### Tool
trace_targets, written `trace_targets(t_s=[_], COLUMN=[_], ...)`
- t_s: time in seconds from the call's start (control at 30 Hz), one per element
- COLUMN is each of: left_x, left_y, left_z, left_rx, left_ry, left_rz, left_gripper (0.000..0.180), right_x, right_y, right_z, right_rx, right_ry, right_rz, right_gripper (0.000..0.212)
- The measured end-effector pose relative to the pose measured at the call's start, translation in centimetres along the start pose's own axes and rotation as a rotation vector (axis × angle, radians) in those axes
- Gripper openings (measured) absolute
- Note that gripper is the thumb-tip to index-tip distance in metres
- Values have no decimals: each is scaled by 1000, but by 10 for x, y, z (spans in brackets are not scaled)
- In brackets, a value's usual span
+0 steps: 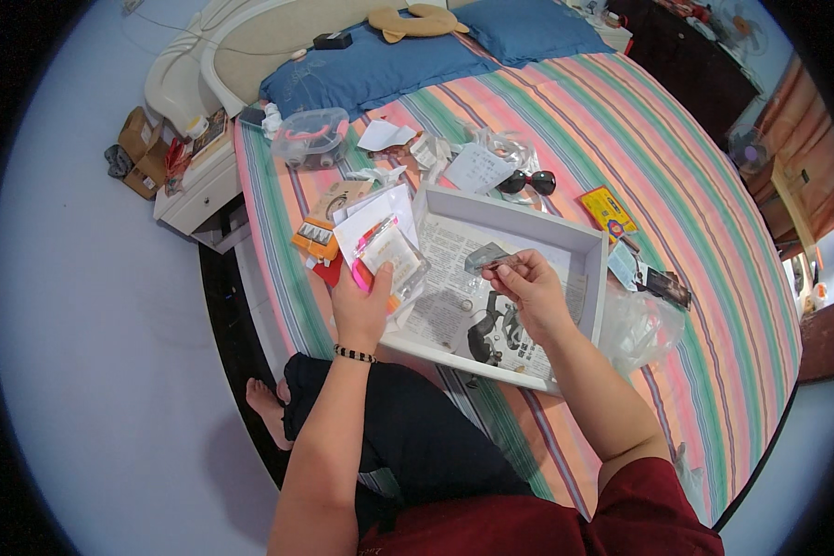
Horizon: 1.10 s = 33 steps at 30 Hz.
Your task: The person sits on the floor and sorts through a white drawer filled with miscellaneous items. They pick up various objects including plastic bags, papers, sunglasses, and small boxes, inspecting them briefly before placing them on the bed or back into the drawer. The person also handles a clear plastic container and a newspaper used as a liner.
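Note:
A white drawer (595,278) lined with newspaper (435,296) rests on the bed in front of me. Over its middle, my right hand (533,289) pinches a small grey, see-through plastic packet (484,259); its contents are too small to make out. At the drawer's left side, my left hand (361,301) grips a clear plastic packet (394,255) with pink edging, thumb on top. White papers (350,233) lie just behind that packet. Next to them are an orange box (316,239) and a brown cardboard piece (343,196).
Beyond the drawer are sunglasses (528,183), loose papers (479,169) and a lidded clear plastic box (310,139). On the right lie a yellow packet (608,213), a dark packet (667,288) and a crumpled clear bag (644,326). A white nightstand (195,199) stands left of the bed.

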<state>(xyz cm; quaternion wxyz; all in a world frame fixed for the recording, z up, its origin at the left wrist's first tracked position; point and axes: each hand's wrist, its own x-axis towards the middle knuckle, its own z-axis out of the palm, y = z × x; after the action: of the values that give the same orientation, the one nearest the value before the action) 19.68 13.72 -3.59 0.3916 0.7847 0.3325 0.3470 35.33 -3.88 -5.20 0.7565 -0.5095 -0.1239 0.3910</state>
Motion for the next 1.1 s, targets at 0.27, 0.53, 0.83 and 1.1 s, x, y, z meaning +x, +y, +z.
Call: trace_targets(t_s=[0.27, 0.53, 0.83, 1.1], left_x=[-1, 0, -1, -2], left_y=[1, -3, -2, 3], left_z=[0, 0, 1, 0], left_rx=[5, 4, -14, 6], left_ry=[5, 8, 2, 1], left_rz=[-5, -6, -25, -22], left_gripper=[33, 34, 34, 34], right_x=[-2, 1, 1, 2], right_y=[2, 11, 12, 14], right_z=[3, -2, -1, -1], right_rx=[107, -157, -329, -295], right_ry=[-84, -43, -9, -32], right_rz=[-4, -188, -221, -240], right_gripper=[6, 11, 39, 50])
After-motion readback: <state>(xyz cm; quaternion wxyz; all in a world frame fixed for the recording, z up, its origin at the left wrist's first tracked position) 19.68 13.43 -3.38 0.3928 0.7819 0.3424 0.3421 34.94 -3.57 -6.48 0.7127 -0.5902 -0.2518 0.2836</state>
